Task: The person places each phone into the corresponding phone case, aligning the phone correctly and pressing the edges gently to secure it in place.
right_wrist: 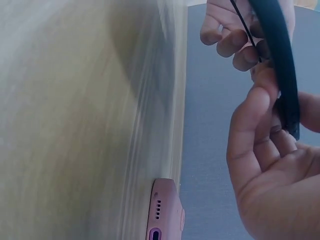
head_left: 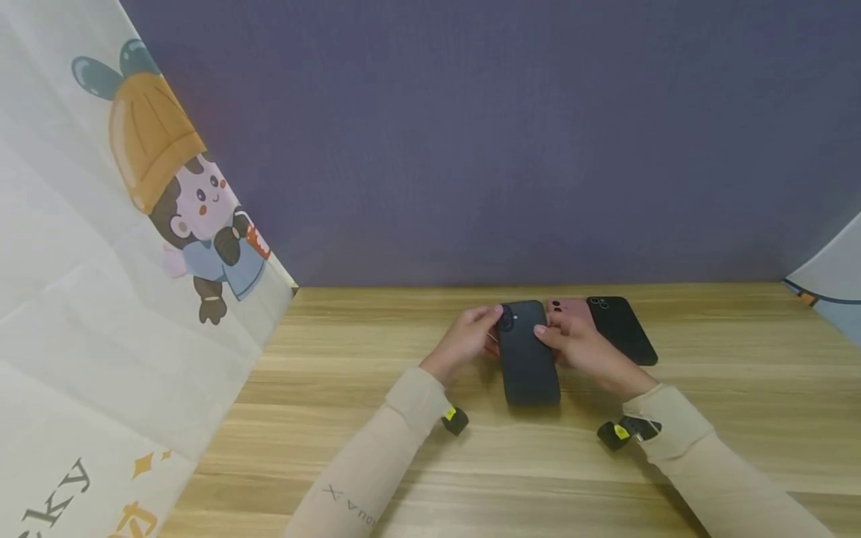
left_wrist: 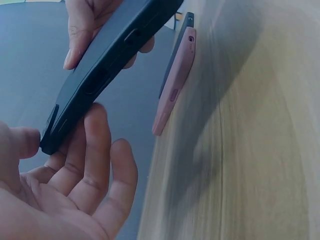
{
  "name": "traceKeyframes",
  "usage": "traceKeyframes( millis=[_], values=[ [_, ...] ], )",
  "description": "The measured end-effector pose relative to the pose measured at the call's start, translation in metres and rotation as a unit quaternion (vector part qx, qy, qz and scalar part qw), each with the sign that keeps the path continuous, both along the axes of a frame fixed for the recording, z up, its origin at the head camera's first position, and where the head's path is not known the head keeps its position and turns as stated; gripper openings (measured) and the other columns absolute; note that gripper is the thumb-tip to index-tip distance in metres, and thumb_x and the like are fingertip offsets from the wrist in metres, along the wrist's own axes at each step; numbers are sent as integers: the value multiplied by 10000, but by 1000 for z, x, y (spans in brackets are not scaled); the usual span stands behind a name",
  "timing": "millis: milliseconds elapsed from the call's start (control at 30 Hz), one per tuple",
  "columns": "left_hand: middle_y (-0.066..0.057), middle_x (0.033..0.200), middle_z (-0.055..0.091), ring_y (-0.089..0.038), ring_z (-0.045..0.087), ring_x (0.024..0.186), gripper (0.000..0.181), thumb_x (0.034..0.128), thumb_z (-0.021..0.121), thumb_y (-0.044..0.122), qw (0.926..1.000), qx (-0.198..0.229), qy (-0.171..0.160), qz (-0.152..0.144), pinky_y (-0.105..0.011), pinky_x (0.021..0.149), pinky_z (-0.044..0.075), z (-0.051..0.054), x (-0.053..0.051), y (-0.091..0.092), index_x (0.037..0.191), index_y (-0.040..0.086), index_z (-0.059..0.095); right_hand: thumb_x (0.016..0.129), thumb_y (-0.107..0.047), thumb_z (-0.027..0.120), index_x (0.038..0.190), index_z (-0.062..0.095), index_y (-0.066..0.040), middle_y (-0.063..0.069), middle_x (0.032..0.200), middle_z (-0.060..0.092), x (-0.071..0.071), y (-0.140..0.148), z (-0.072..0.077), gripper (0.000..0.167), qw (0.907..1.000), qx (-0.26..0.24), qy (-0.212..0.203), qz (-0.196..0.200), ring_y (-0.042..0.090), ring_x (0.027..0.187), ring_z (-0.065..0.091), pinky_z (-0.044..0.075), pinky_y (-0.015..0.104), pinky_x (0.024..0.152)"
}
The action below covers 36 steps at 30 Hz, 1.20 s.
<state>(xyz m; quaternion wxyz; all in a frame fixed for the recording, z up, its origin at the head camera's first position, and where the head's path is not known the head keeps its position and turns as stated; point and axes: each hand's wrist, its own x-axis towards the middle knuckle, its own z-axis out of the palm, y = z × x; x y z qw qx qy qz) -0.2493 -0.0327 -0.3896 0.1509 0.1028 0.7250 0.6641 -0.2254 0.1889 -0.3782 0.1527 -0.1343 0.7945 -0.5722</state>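
Observation:
Both hands hold a phone in a black case above the table, its camera corner at the upper left. My left hand pinches that corner, with the thumb on the back. From the other side my right hand grips the upper right edge, thumb on the back and fingers behind. A narrow strip of rim stands apart from the case at the left thumb in the left wrist view. The case looks bowed in the right wrist view, with a thin dark edge apart from it. The screen side is hidden.
Behind the right hand lie a pink phone and, overlapping or beside it, a black phone. The wooden table ends at a dark blue-grey panel. A printed white cloth hangs at the left.

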Motion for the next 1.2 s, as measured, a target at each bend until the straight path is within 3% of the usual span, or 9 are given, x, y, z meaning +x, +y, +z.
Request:
traceKeyframes(
  millis=[367, 733, 900, 1000, 1100, 1200],
  values=[
    [-13, 762, 614, -132, 613, 615, 423, 1100, 446, 352, 9998, -43, -130, 114, -342, 663, 568, 1, -1, -2, 1251, 24, 667, 1109, -218, 451, 1327, 454, 126, 136, 1109, 739, 1, 1, -5, 407, 9991, -272, 72, 315, 100, 964, 733, 605, 279, 802],
    [12, 714, 620, -120, 593, 604, 422, 1096, 460, 344, 9997, 132, -128, 184, -297, 637, 533, 2, 1, -1, 1152, -4, 692, 1110, -222, 446, 1378, 443, 116, 174, 1163, 712, 3, 0, -1, 431, 9992, -229, 69, 321, 96, 974, 725, 605, 289, 815],
    [5, 762, 607, -121, 593, 615, 383, 1080, 505, 336, 9996, 78, -148, 245, -280, 628, 537, 1, 2, 1, 1187, 20, 694, 1110, -232, 449, 1297, 485, 104, 104, 1042, 716, 2, -1, -2, 387, 9997, -66, 156, 153, 90, 872, 704, 573, 289, 731],
    [-1, 794, 602, -133, 591, 644, 306, 1055, 558, 305, 9995, -57, -200, 219, -287, 640, 545, 0, 2, 2, 1094, 33, 691, 1106, -246, 461, 1250, 501, 101, 50, 974, 706, 0, -2, -3, 378, 9999, -8, 100, -44, 83, 827, 673, 548, 289, 695],
    [-8, 816, 617, -146, 602, 670, 229, 1039, 592, 260, 9996, -178, -208, -10, -319, 666, 566, -2, 1, 3, 969, 51, 654, 1108, -277, 454, 1310, 519, 86, 65, 1013, 702, 0, -1, -4, 420, 9994, 178, 89, -279, 111, 834, 659, 543, 311, 713],
    [-11, 826, 634, -149, 616, 673, 176, 1029, 608, 201, 9991, -199, -229, -292, -327, 670, 572, -4, 1, 3, 939, 52, 636, 1110, -311, 441, 1402, 499, 66, 143, 1121, 681, 0, 1, -5, 481, 9979, 357, 154, -515, 149, 872, 654, 557, 339, 750]
  ],
)
